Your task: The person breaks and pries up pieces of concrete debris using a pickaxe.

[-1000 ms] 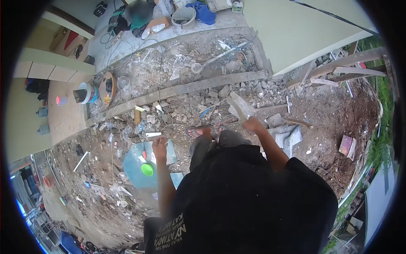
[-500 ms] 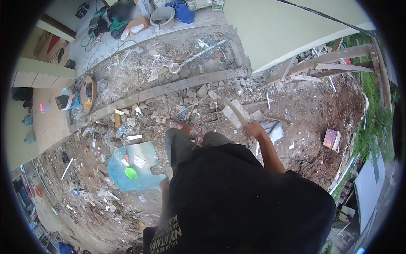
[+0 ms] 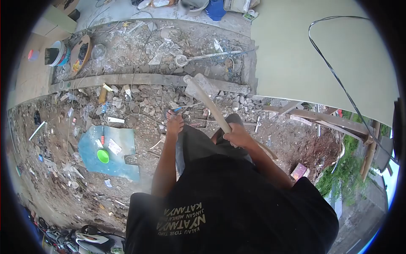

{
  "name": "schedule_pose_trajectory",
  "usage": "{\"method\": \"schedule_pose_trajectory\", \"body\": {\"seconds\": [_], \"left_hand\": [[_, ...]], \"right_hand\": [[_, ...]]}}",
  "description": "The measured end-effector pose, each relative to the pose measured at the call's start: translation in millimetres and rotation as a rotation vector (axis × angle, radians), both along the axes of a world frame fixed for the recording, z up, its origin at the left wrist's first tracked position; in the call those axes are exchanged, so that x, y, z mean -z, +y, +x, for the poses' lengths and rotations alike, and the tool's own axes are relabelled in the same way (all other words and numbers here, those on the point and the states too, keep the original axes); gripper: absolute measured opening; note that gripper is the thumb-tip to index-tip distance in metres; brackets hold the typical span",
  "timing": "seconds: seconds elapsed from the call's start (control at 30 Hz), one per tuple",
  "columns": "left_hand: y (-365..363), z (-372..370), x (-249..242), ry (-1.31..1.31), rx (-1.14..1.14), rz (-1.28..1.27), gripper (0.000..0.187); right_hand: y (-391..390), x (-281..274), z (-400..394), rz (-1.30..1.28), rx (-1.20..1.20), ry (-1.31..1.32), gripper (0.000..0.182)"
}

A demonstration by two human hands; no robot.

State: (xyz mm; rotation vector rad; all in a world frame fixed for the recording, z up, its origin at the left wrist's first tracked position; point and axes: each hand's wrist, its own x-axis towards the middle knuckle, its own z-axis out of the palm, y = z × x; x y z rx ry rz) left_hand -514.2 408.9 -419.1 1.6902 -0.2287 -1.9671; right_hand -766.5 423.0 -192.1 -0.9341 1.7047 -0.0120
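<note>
My right hand point(image 3: 237, 136) is wrapped around the wooden handle of a hoe point(image 3: 215, 113), in front of my lap. The hoe's pale, dirt-caked blade point(image 3: 207, 86) is raised and points away from me, over the rubble by a concrete strip. The rear of the handle runs back under my right forearm. My left hand point(image 3: 174, 125) is held out ahead of my left knee, with nothing in it and its fingers loosely bent. Behind it lie broken stones and a small blue item point(image 3: 177, 111) on the ground.
A blue-green sheet point(image 3: 91, 146) lies at left with a bright green bowl point(image 3: 102, 156) on it. The concrete strip point(image 3: 148, 79) crosses the rubble ahead. Beyond it lies a long-handled scoop-like tool point(image 3: 182, 60). A wall point(image 3: 304, 55) and wooden beams point(image 3: 325, 117) stand at right.
The hoe has come up and closer to me, its blade lifted from the rubble. My left hand has moved forward from beside my body. The view has turned rightward.
</note>
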Motion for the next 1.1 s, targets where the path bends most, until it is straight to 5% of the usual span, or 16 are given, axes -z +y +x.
{"method": "schedule_pose_trajectory", "body": {"seconds": [0.13,0.2,0.3,0.43,0.5,0.57,0.6,0.73,0.83,0.9,0.97,1.1], "left_hand": [[-36.0,-72.6,-33.7,0.276,-0.068,0.274,0.037],[-53.3,-87.5,-37.5,0.524,-0.516,0.271,0.033],[-59.5,-81.1,23.6,0.688,-0.679,0.204,0.033],[-64.5,-98.3,28.1,0.287,-0.803,0.343,0.017],[-51.5,-111.3,52.9,0.322,-0.926,0.409,0.012],[-46.1,-122.7,60.7,0.154,-0.976,0.312,0.011],[-41.5,-129.3,63.3,0.134,-0.973,0.318,0.011],[-57.3,-147.5,85.8,-0.076,-0.846,0.31,0.018],[-77.4,-160.1,118.6,-1.682,0.135,0.032,0.042],[-98.6,-152.1,163.8,-1.484,0.136,-0.042,0.052],[-121.3,-149.8,244.0,-0.929,0.364,-0.18,0.058],[-179.7,-161.0,371.1,-0.927,0.59,-0.07,0.062]], "right_hand": [[-36.4,-16.5,27.7,0.147,-0.226,0.043,0.036],[-29.7,3.9,20.0,0.015,-0.343,0.059,0.037],[-36.9,20.0,4.7,-0.073,-0.475,0.029,0.038],[-49.2,72.4,-31.3,0.076,-0.643,-0.038,0.04],[-58.6,100.5,-53.7,0.109,-0.754,-0.068,0.042],[-71.5,128.4,-70.1,0.417,-0.741,-0.119,0.044],[-55.8,153.0,-89.3,0.163,-0.81,-0.126,0.042],[-79.7,171.7,-105.3,0.224,-0.785,-0.231,0.04],[-103.7,175.4,-113.1,0.503,-0.693,-0.232,0.039],[-91.3,196.3,-138.7,0.442,-0.724,-0.239,0.04],[-81.8,222.2,-166.4,0.387,-0.736,-0.22,0.043],[-81.7,256.4,-197.5,0.524,-0.68,-0.22,0.046]]}}
